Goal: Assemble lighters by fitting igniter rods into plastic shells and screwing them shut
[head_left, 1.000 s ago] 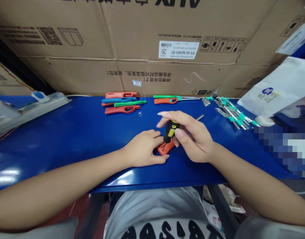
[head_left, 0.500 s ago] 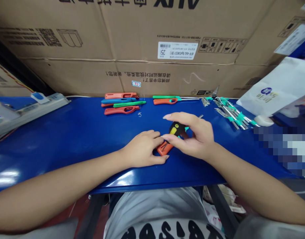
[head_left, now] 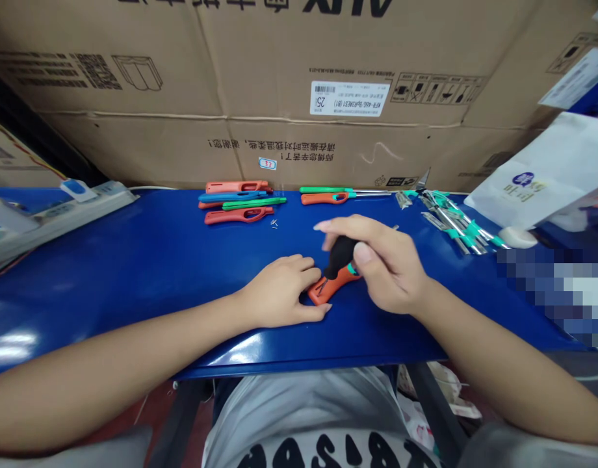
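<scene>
My left hand (head_left: 279, 292) rests on the blue table (head_left: 147, 260) with its fingers curled on the near end of an orange utility knife handle (head_left: 334, 285), pinning it down. My right hand (head_left: 377, 263) grips a short black-handled screwdriver (head_left: 338, 252) upright, tip down on the orange handle. A metal blade end (head_left: 392, 228) pokes out beyond my right hand.
Several orange, blue and green knife handles (head_left: 238, 200) lie at the back, two more (head_left: 328, 194) to their right. A heap of teal-tipped metal blades (head_left: 455, 218) lies at back right by a white bag (head_left: 547, 175). Cardboard boxes (head_left: 299, 84) wall the back; a power strip (head_left: 60, 208) sits left.
My right hand has turned the screwdriver on the orange handle: its yellow mark showed earlier and only black shows now. My left hand has stayed put.
</scene>
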A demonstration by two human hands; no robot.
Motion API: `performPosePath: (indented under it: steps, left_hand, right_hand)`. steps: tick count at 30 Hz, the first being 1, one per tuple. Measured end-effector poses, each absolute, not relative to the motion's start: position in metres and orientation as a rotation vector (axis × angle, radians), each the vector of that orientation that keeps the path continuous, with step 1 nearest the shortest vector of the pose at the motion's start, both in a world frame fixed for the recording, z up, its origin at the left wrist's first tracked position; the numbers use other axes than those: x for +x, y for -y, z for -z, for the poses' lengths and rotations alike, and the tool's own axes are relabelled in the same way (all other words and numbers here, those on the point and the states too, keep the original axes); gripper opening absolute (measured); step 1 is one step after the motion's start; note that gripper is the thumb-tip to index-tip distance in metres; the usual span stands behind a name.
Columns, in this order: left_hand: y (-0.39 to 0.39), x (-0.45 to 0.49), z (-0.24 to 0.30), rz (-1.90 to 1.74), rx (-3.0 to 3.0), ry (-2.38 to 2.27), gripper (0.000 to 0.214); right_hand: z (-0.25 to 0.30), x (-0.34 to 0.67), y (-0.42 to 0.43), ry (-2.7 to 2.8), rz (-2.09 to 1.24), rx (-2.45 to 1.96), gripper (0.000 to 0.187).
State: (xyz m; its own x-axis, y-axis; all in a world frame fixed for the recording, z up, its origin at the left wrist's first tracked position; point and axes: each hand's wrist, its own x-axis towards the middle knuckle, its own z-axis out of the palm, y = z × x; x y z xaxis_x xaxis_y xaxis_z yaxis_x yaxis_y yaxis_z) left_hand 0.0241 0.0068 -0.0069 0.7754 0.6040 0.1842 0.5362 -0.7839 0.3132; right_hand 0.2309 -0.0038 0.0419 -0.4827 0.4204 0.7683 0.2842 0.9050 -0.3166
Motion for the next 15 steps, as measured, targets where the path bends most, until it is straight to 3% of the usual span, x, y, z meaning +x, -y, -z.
performPosePath:
  steps: [3, 8, 13, 15]
  left_hand:
    - [-0.0065, 0.0241, 0.0072, -0.419, 2.722, -0.889, 0.033]
    - [-0.0065, 0.0238, 0.007, -0.389, 2.706, -0.885, 0.032]
    - [-0.0067, 0.0235, 0.0078, -0.429, 2.723, -0.879, 0.032]
    - [-0.0066, 0.0238, 0.0077, -0.43, 2.707, -0.879, 0.03]
  right_hand:
    - [-0.0406, 0.2285, 0.0045, 2.083, -0.41, -0.509, 0.037]
    - [-0.0412, 0.2286, 0.0041, 2.046, 0.021, -0.489, 0.029]
    - [-0.0399, 0.2268, 0.0044, 2.15, -0.343, -0.477, 0.038]
    - [-0.0383, 0.2258, 0.004, 2.102, -0.304, -0.489, 0.033]
